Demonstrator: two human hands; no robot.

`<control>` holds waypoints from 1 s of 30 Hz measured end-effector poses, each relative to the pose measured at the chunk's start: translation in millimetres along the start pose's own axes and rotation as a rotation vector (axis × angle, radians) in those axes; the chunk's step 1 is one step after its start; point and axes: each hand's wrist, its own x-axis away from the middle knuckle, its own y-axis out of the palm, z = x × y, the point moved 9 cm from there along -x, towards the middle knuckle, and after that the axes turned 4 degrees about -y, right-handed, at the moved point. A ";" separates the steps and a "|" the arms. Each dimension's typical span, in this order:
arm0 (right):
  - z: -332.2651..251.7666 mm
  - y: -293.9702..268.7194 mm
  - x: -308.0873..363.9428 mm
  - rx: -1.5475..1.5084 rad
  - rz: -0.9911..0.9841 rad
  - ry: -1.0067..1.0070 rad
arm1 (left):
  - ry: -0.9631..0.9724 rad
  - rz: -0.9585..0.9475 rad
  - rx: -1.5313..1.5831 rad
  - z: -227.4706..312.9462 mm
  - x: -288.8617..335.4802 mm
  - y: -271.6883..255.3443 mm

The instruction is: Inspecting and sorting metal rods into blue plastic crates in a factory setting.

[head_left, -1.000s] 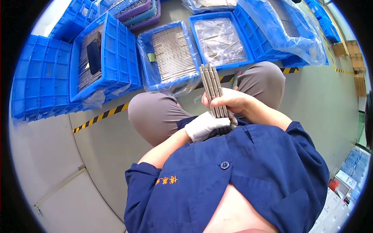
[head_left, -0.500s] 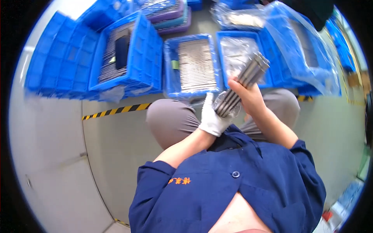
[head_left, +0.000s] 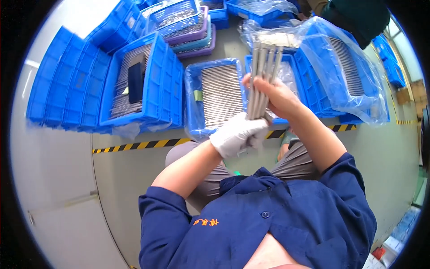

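Note:
A bundle of several slim metal rods stands nearly upright in front of me, slightly blurred. My bare right hand is wrapped round its middle, thumb across the front. At the lower ends of the rods, my left hand in a white glove is closed with curled fingers; part of its grip is hidden. Just left of the bundle sits a blue bin lined with clear plastic. Similar rods lie in it side by side in a row, with a small green piece at their left.
A blue crate of rods with a dark phone-like slab on top stands left, beside stacked blue crates. Purple and teal baskets are behind. A plastic-draped crate stands right. Striped tape crosses the floor. A dark-clothed person is far right.
The rods have swung from a rightward slant to nearly upright and moved left and up. My gloved hand has gone from spread fingers to a curled grip. The view has shifted somewhat.

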 end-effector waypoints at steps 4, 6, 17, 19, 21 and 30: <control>-5.2 -80.4 -10.5 -0.285 0.354 0.025 | 0.118 0.355 -0.242 27.1 1.0 -49.4; 12.0 -97.2 -15.5 -0.235 0.352 0.072 | 0.176 0.378 -0.264 31.5 -4.6 -61.6; 40.9 -13.9 -6.3 1.473 -0.373 -0.277 | 0.177 0.447 -0.140 34.7 -7.6 -92.1; 45.3 -24.9 -10.2 1.488 -0.307 -0.171 | 0.172 0.445 -0.145 35.8 -6.8 -91.8; 32.8 -28.5 -14.4 1.453 -0.156 -0.354 | 0.179 0.466 -0.148 36.0 -6.3 -93.3; -25.1 -78.1 -15.4 0.973 0.183 -0.218 | 0.174 0.474 -0.179 35.1 -0.4 -89.8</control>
